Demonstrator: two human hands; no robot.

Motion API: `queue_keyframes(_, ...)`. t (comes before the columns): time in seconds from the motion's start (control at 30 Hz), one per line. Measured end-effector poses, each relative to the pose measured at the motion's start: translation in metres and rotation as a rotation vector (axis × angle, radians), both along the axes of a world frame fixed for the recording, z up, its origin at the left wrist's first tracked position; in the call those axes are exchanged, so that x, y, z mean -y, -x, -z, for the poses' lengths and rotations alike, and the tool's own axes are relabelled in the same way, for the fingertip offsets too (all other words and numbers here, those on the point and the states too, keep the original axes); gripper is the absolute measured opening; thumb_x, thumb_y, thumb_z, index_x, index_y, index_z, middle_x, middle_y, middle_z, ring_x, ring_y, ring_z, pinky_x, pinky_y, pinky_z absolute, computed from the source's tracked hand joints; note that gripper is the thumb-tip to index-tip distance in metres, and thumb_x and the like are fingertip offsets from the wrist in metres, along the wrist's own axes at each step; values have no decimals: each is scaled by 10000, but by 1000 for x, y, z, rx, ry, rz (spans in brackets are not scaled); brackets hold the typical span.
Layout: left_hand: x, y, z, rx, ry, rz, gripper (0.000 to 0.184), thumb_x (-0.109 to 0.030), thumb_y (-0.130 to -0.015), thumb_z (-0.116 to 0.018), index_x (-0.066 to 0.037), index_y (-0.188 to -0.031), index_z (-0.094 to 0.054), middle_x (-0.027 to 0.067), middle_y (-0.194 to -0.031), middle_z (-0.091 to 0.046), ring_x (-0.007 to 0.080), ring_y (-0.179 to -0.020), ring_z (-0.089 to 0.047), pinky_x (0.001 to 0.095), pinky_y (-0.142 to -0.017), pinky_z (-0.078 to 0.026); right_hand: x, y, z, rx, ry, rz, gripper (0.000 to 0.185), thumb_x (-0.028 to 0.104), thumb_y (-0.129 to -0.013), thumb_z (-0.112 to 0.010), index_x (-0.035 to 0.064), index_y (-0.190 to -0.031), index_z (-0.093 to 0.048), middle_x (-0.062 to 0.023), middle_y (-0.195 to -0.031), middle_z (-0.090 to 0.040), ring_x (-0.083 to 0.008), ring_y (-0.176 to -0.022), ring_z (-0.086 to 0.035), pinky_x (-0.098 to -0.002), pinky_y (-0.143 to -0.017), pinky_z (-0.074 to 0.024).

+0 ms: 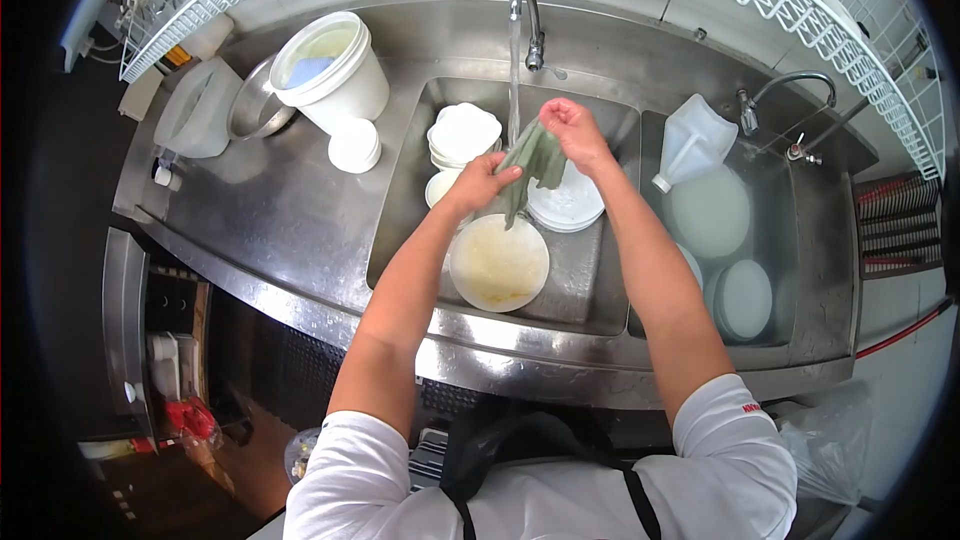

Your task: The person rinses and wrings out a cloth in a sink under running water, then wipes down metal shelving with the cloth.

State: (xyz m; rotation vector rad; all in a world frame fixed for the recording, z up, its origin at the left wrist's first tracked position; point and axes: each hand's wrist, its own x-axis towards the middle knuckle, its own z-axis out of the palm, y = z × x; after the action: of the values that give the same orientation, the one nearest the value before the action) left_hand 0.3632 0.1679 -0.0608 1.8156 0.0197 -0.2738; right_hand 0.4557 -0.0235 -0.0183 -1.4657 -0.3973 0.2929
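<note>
A greyish-green cloth [538, 158] hangs between my two hands over the left sink basin, beside the running stream of water. My left hand [485, 183] grips its left side, and my right hand [577, 132] pinches its upper right corner. Below the cloth lies a soiled plate [499, 265] with yellowish residue. Just under my right hand is a stack of white plates [568, 202], partly hidden by the cloth and arm. Scalloped white dishes [464, 132] are piled behind my left hand. The tap [524, 15] stands behind the basin, pouring water.
In the right basin, plates [707, 210] lie under water next to a cut plastic jug [697, 140]. On the left counter stand a white bucket [345, 80], small white bowls [354, 146], a metal pan [262, 105] and a plastic container [198, 115]. A wire rack [760, 0] hangs overhead.
</note>
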Motion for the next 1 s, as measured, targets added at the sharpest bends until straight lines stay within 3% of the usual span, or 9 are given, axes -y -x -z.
queue_keyframes(0.13,6,-14,9,55,47,-155,279,-239,-939,-631,-19,-1106,-672,80,-913,-704,158,-822,-637,314,-781,-499,12,-29,47,87,362,191,229,231,-981,-575,25,-1032,-658,-21,-861,-666,-119,-782,-582,-269,-735,-461)
queue_keyframes(0.3,34,-23,5,57,-362,-261,312,-195,-752,-751,-16,-1002,-690,227,-907,-689,378,-906,-669,420,-834,-509,-17,-39,26,-318,-100,440,443,361,-1004,-519,-13,-1241,-528,-144,-1179,-588,-244,-1025,-591,-361,-944,-455)
queue_keyframes(0.43,41,-17,-4,12,-526,-305,302,-207,-707,-781,-17,-928,-699,211,-900,-695,361,-884,-677,419,-820,-522,-36,-74,-4,-568,-440,549,573,414,-999,-504,14,-1396,-399,-161,-1389,-436,-281,-1185,-529,-438,-992,-452)
queue_keyframes(0.53,31,-14,-4,-34,-598,-242,298,-220,-691,-789,-20,-895,-703,202,-893,-698,359,-869,-679,420,-801,-528,-47,-67,-10,-254,-470,57,647,445,-987,-519,30,-1452,-347,-153,-1405,-418,-278,-1289,-454,-431,-1039,-414)
queue_keyframes(0.63,23,-15,-7,-33,-575,-191,278,-244,-719,-780,-33,-886,-709,182,-869,-702,350,-841,-681,414,-773,-529,-27,-34,2,-233,-452,-20,669,469,-975,-537,44,-1458,-355,-132,-1402,-438,-254,-1288,-471,-392,-1052,-392)
queue_keyframes(0.7,25,-16,-24,59,-484,-232,261,-223,-743,-769,-13,-875,-687,141,-804,-689,255,-753,-653,377,-714,-509,-14,-3,33,-205,-270,-97,709,457,-987,-512,31,-1505,-284,-123,-1354,-501,-212,-1256,-488,-374,-1083,-352)
queue_keyframes(0.77,21,-23,-41,86,-208,-259,202,-184,-803,-742,-8,-860,-659,71,-754,-654,144,-680,-582,314,-639,-470,-1,21,52,-147,30,-441,686,485,-907,-642,72,-1414,-434,-81,-1326,-558,-164,-1187,-525,-340,-1022,-393)
queue_keyframes(0.8,18,-28,-51,44,-59,-270,148,-150,-858,-701,-14,-848,-644,26,-738,-620,113,-666,-546,288,-618,-449,-7,33,63,-62,117,-451,631,373,-861,-731,86,-1368,-490,-67,-1196,-638,-153,-1071,-567,-345,-964,-433)
queue_keyframes(1.0,-48,-29,-39,31,76,-478,162,-185,-914,-656,-40,-879,-594,27,-798,-625,129,-702,-557,299,-658,-469,-9,41,31,103,609,-143,404,110,-833,-701,32,-1199,-548,-138,-1010,-669,-247,-941,-631,-362,-857,-479)
